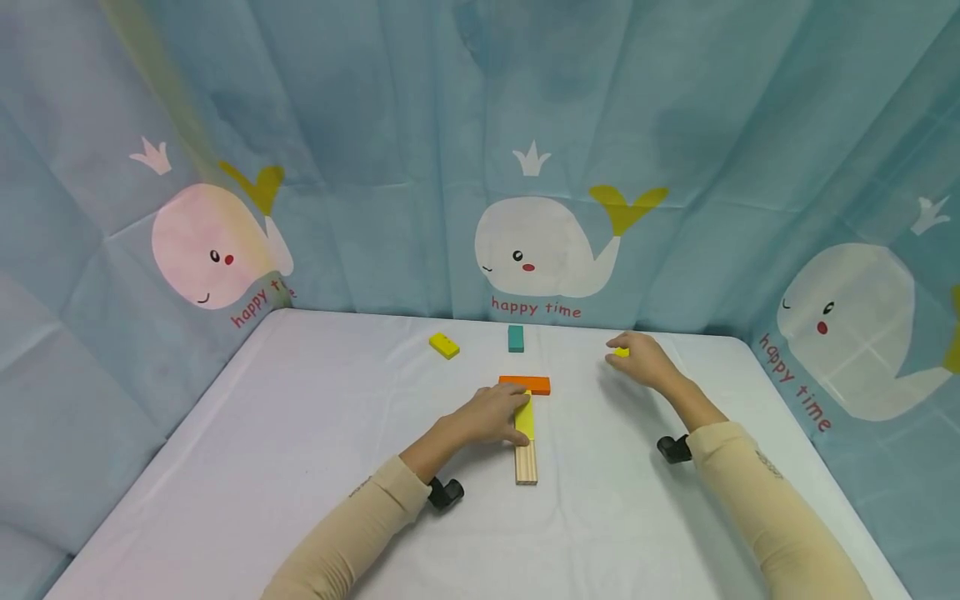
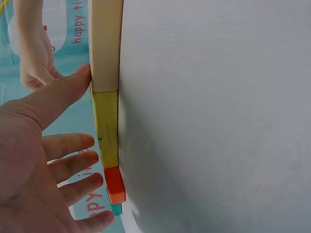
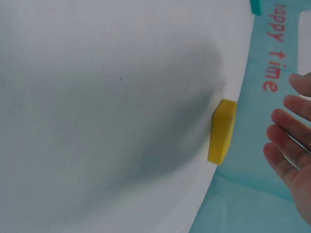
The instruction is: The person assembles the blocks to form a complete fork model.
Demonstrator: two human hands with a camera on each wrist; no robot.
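My left hand (image 1: 489,414) is over a row of blocks with its fingers spread. In the left wrist view its thumb tip (image 2: 83,73) is right at the side of a plain wooden block (image 2: 105,46), and the other fingers extend beside a yellow block (image 2: 108,128). The wooden block and the yellow block lie end to end, with an orange block (image 1: 537,384) crosswise at the far end. Farther right, my right hand (image 1: 647,360) hovers near another yellow block (image 3: 223,132). Its fingers are loosely extended and apart from that block in the right wrist view.
Behind the row lies a teal block (image 1: 516,339), and a yellow block (image 1: 444,346) sits back left. A white cloth covers the table (image 1: 285,433). Blue whale-print curtains (image 1: 390,233) hang along its back and sides. Each forearm carries a black wrist camera (image 1: 447,495).
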